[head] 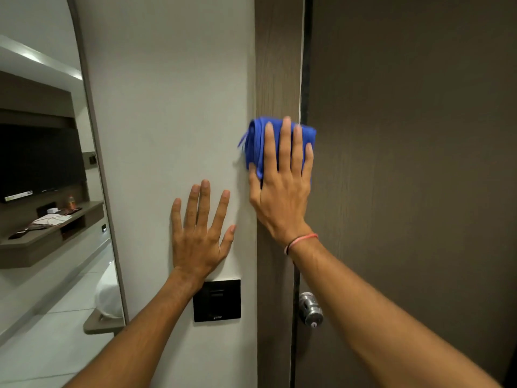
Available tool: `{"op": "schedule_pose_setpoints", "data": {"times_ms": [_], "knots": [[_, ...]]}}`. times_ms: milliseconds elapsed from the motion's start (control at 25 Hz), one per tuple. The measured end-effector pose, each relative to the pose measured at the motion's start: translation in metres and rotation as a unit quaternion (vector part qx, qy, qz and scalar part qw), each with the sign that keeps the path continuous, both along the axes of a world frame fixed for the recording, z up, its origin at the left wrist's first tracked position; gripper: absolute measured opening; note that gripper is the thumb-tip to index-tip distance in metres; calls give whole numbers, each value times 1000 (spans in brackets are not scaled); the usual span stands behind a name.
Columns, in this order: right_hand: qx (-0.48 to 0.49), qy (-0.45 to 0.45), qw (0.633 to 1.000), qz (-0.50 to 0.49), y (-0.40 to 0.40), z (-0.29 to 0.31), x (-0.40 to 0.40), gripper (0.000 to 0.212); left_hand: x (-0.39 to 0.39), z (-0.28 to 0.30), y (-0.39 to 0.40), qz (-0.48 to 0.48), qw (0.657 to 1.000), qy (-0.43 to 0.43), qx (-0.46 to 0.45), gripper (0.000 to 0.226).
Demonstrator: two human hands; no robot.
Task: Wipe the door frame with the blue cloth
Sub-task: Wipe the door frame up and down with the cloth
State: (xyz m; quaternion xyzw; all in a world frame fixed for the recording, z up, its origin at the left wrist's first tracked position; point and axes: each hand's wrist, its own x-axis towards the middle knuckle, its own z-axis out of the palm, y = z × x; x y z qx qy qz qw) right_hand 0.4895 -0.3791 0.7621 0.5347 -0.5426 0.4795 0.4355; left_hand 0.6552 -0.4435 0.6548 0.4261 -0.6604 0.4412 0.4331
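A folded blue cloth (256,141) lies flat against the brown wooden door frame (277,65), a vertical strip between the pale wall and the dark door. My right hand (282,186) presses the cloth onto the frame with fingers spread and pointing up; a thin red band circles its wrist. My left hand (200,233) rests flat on the pale wall (167,93) to the left of the frame, fingers apart, holding nothing.
A dark brown door (414,163) fills the right side, with a metal knob (310,309) low down. A black switch panel (216,301) sits on the wall below my left hand. A tall arched mirror (42,163) at the left reflects a room.
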Motion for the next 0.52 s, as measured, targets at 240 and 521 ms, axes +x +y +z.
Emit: {"op": "schedule_pose_setpoints", "data": {"times_ms": [240, 521], "knots": [[-36, 11, 999, -21, -9, 126, -3, 68, -2, 86, 1, -2, 1000, 15, -27, 71], [-42, 14, 999, -12, -10, 144, -5, 73, -3, 190, -5, -2, 999, 41, -32, 73]]}}
